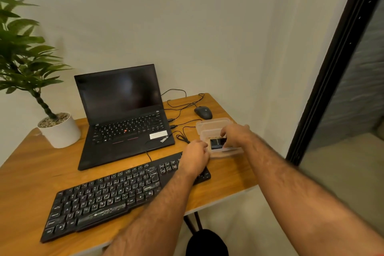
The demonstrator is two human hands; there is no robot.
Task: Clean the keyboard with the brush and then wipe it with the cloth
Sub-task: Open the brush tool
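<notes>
Both hands at the clear box [214,129], 3 o'clock of the keyboard [124,191]: left hand [195,157] steadies its edge, right hand [234,136] pinches a black item [217,144] inside. Lift straight, keeping box pinned

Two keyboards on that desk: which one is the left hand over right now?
The separate black keyboard at the table's front edge; the left hand hangs over its right end. The laptop, with its built-in keys, stands farther back, untouched.

We see the black keyboard [116,195] lying flat and slanted on the desk [31,172], its keys smeared with whitish dust.
</notes>
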